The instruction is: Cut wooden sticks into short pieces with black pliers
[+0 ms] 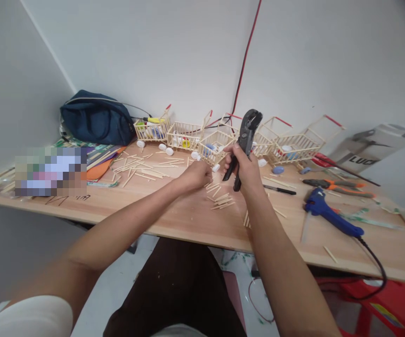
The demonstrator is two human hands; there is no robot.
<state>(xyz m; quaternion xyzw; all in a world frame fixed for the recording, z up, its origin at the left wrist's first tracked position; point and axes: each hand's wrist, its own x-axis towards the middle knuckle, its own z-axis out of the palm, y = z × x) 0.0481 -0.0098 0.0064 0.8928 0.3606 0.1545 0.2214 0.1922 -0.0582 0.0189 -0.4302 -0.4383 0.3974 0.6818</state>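
Note:
My right hand (245, 164) is wrapped round the handles of a pair of black hand cutters (247, 133), raised over the table with the head pointing up. My left hand (197, 176) is closed just above the tabletop, and anything between its fingers is hidden. Cut wooden sticks (221, 200) lie loose just below and between the hands. Behind them stands a small wooden-stick shopping cart (216, 142) with white wheels and a blue piece in its basket. A larger pile of sticks (135, 167) is spread left of my left hand.
More stick carts (297, 146) with red handles line the wall. On the right lie a blue glue gun (332, 213), orange-handled pliers (339, 186) and a black pen (279, 189). A dark blue bag (97, 117) and coloured sheets (99, 171) occupy the left. Below right is a red stool (392, 304).

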